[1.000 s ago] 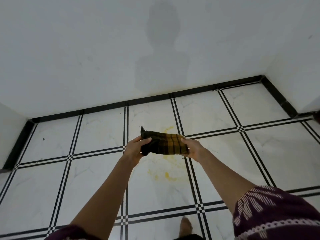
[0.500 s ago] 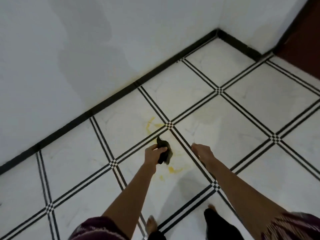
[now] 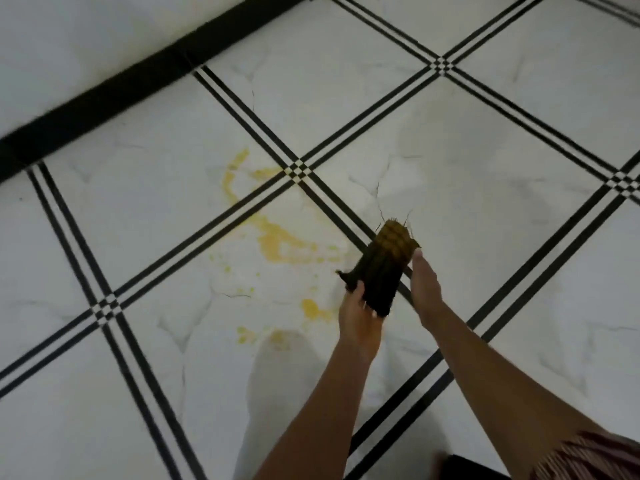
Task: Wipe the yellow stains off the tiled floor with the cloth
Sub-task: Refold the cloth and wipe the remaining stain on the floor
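A folded dark cloth (image 3: 382,266) with yellow checks is held above the white tiled floor (image 3: 467,188). My left hand (image 3: 358,315) grips its lower end. My right hand (image 3: 426,284) lies flat against the cloth's right side, fingers straight, touching it near the top. Yellow stains (image 3: 277,242) spread over the tiles just left of the cloth, with a curved streak (image 3: 230,178) farther up and smaller blotches (image 3: 311,308) beside my left hand. The cloth hangs clear of the stains.
A black skirting strip (image 3: 114,95) runs along the white wall (image 3: 69,39) at the upper left. Black double lines cross the tiles diagonally. A patterned sleeve (image 3: 588,459) shows at the bottom right. A pale shadow falls on the floor under my left arm.
The view has dropped much closer to the floor. My right hand, apart from the cloth half a second ago, now rests against its side. The cloth has shifted to the right of the stains.
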